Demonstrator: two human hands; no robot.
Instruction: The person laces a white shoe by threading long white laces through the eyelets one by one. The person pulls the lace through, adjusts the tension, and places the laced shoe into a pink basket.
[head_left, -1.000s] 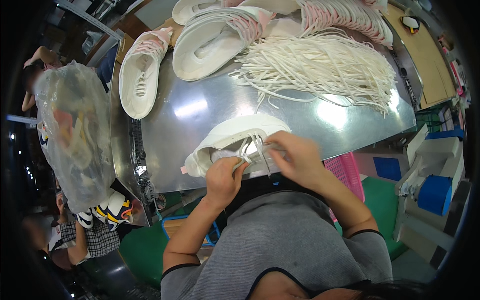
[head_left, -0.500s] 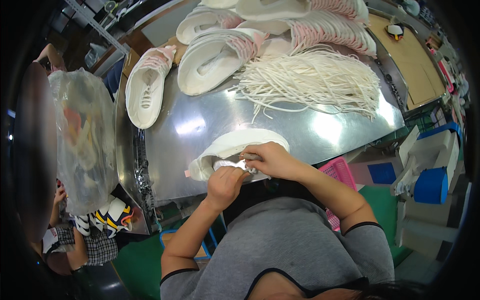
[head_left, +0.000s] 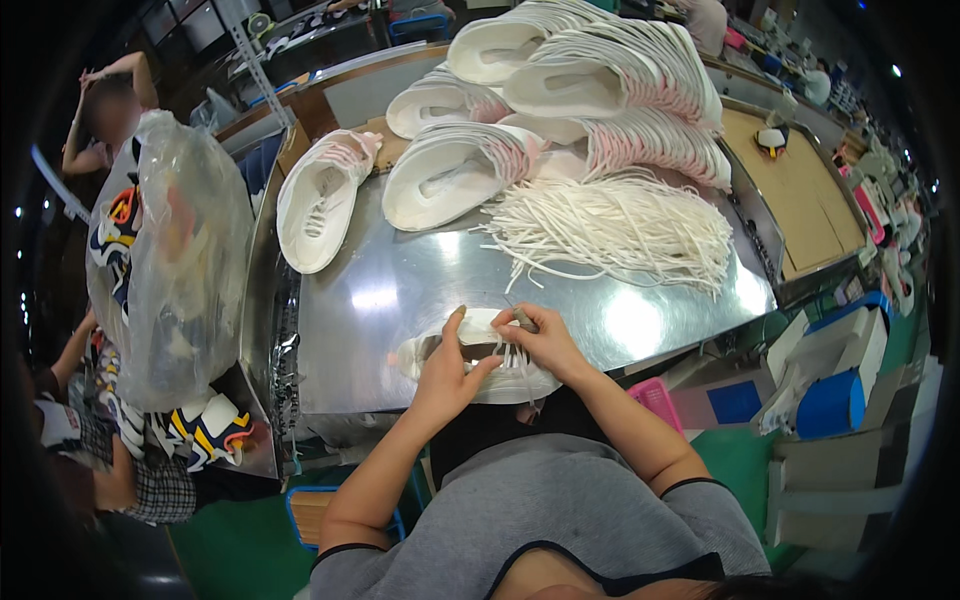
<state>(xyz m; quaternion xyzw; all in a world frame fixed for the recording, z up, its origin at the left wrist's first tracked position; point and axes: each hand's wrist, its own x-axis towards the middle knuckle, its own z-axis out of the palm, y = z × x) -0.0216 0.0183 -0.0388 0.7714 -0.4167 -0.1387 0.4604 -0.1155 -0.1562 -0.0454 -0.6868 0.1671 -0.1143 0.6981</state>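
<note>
A white shoe upper [head_left: 485,318] lies at the table's near edge, with white laces [head_left: 515,358] threaded across its opening. My left hand [head_left: 446,375] is against the upper, thumb and forefinger spread apart around the opening. My right hand [head_left: 550,345] closes on an awl [head_left: 522,319], holding its short brownish handle above the laces, its thin metal shaft pointing away from me. A lace end hangs over the upper's near side. Beyond my hands lies a heap of loose white laces [head_left: 620,230].
Stacked white and pink uppers [head_left: 620,90] fill the table's far side; a single upper [head_left: 320,215] lies left. A plastic bag of colourful shoe parts [head_left: 185,290] stands beyond the left edge, near other people. A pink basket [head_left: 657,405] and blue-and-white bins [head_left: 832,403] are right.
My hands have come apart from their close pinch near the laces. The left fingers have spread, and the awl has turned in my right hand. The view has tilted up, and the upper has turned.
</note>
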